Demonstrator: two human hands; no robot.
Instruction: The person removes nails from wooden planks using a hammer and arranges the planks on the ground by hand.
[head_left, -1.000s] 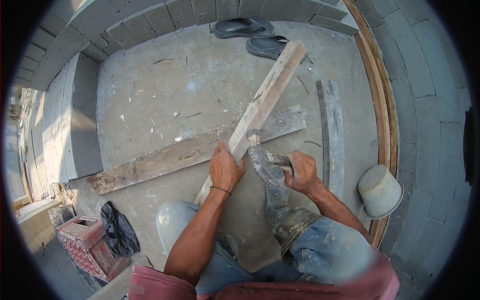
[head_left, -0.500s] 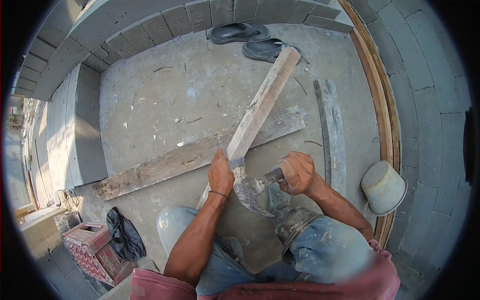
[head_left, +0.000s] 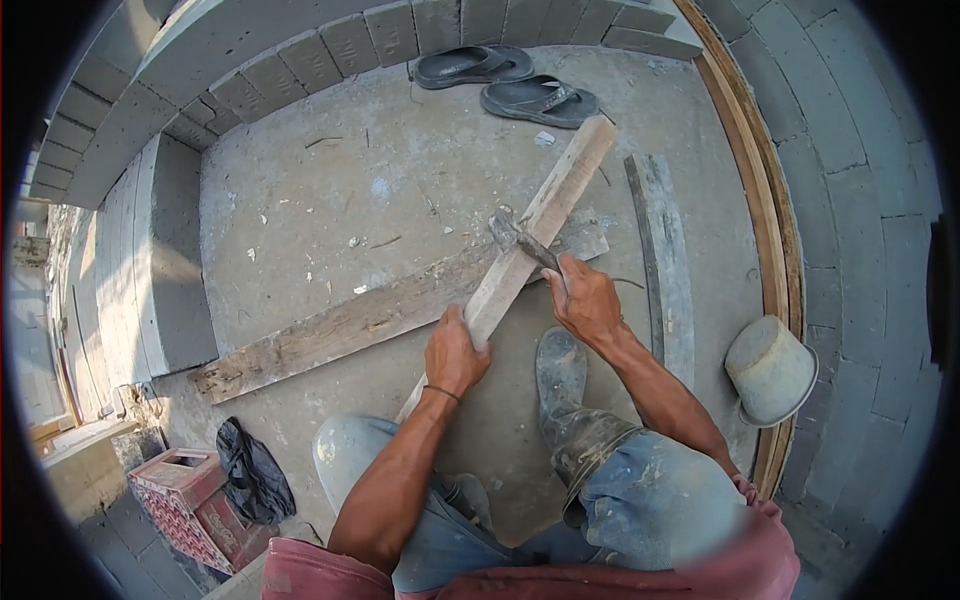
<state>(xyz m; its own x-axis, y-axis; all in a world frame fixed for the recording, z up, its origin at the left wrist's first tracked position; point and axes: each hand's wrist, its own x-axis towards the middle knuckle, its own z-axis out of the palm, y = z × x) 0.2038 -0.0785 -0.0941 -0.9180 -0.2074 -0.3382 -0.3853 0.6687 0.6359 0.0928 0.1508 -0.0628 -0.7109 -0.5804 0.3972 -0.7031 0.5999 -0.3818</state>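
A pale length of timber (head_left: 567, 182) slants away from me, lying across a wider weathered board (head_left: 330, 345) on the floor. My left hand (head_left: 457, 352) is closed around the near part of the timber. With my right hand (head_left: 588, 300) I grip the dark handle of a claw hammer (head_left: 506, 232). The hammer's handle crosses over the timber, and its head is at the timber's left edge, about midway along; whether it touches the wood I cannot tell. Another greyish board (head_left: 662, 260) lies to the right of my right hand.
Dark flip-flops (head_left: 540, 101) lie near the timber's far end. A dirty bucket (head_left: 768, 370) rests tilted by long planks (head_left: 745, 170) along the right wall. Lower left are a red box (head_left: 190, 505) and a black bag (head_left: 252, 472). Bits of debris dot the concrete floor (head_left: 290, 200).
The hammer has gone from close to my left hand to farther up the timber, its head now at the left edge. The timber's far end has shifted slightly right and nearer.
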